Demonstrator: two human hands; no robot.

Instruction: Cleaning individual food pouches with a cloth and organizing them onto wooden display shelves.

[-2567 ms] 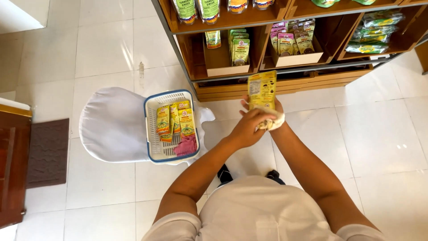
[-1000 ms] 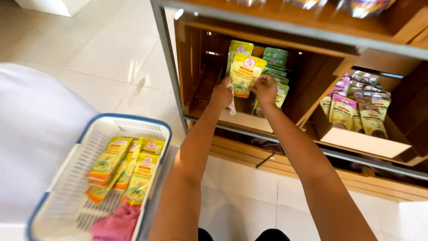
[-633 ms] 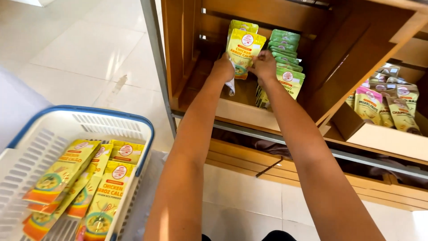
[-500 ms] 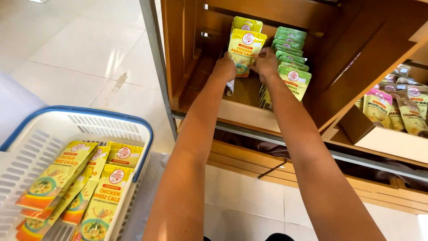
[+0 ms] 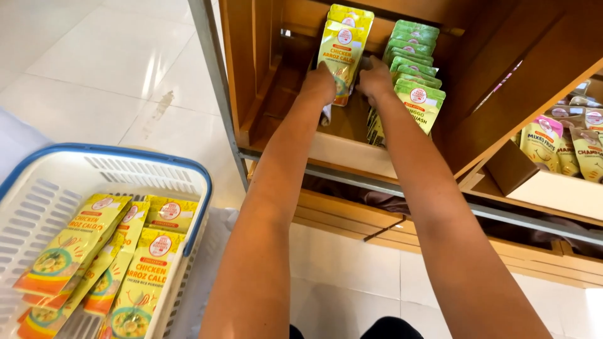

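1. A yellow pouch (image 5: pixel 339 47) is held upright at the top middle of the frame, inside a wooden shelf box (image 5: pixel 352 154); the left hand (image 5: pixel 319 85) is closed on its lower left edge, and the right hand (image 5: pixel 375 80) is closed on its lower right edge.
2. A small white thing is also tucked under the left hand; what it is cannot be told.
3. The pouch is best kept straight up and pushed flat against the other yellow pouch (image 5: pixel 355 16) just behind it; both bottom corners should be set down together, so that it is not tipped.
4. The row of green pouches (image 5: pixel 418 94) just to the right should not be bumped.
5. The long side of the held pouch runs up and down in the frame; its printed front is turned toward the camera, and its top points to the upper edge.
6. More yellow pouches (image 5: pixel 94 257) are seen lying flat in a white basket (image 5: pixel 182 188) at the lower left.
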